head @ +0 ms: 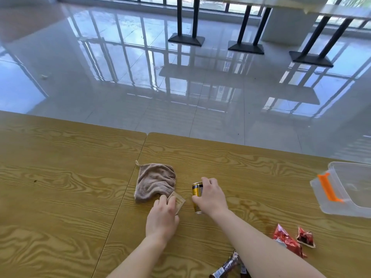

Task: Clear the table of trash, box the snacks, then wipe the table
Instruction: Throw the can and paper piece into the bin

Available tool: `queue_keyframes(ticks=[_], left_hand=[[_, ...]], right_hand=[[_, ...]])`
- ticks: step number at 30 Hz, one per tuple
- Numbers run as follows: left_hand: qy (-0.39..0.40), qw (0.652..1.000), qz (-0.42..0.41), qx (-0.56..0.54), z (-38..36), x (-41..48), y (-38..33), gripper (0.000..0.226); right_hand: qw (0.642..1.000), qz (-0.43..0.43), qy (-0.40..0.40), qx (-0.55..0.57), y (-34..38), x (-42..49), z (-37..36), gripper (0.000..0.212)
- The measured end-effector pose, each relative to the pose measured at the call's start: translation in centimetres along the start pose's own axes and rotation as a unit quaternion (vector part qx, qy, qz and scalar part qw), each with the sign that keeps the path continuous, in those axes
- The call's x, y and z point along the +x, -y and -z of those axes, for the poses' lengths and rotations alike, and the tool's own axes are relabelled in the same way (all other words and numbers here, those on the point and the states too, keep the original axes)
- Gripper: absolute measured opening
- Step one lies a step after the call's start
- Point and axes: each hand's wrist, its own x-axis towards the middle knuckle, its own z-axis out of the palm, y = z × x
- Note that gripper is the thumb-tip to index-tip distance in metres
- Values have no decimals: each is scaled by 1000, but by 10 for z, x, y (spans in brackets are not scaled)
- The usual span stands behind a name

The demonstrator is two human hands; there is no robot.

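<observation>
My right hand (210,195) is closed around a yellow drink can (197,190) that stands on the wooden table (241,173). My left hand (162,215) grips a small tan packet (177,200) lying at the edge of a crumpled brown cloth (154,180). Two red torn wrappers (287,240) (305,237) lie at the right front. A dark snack bar (225,266) lies partly under my right forearm. A clear plastic box (345,189) with an orange latch stands at the right edge.
Two wooden tables meet at a seam (128,181) left of the cloth. A glossy tiled floor (180,87) lies past the far edge. Black table pedestals (186,40) stand at the back.
</observation>
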Motion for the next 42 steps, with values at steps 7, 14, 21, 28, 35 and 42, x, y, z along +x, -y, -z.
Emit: queue_keyframes(ticks=[7,14,21,28,35,42], left_hand=[[-37,998,-50,-8,21,-1,-2,48],[-56,988,-141,-23,32,-18,-21,42],[-38,976,-215,-20,30,-46,-62,43],[-26,958,-284,-18,22,-82,-124,46],[-14,935,-354,-19,-9,-141,-215,43],[10,903,-429,-24,-67,-231,-315,45]], right_hand=[[999,3,-38,10,-4,-31,12,63],[994,-24,-102,23,-21,-87,25,67],[984,-71,-157,35,-54,-145,38,69],[967,-117,-222,45,-109,-208,57,68],[940,-175,-283,67,-190,-290,78,69],[920,-242,-299,77,-297,-390,87,72]])
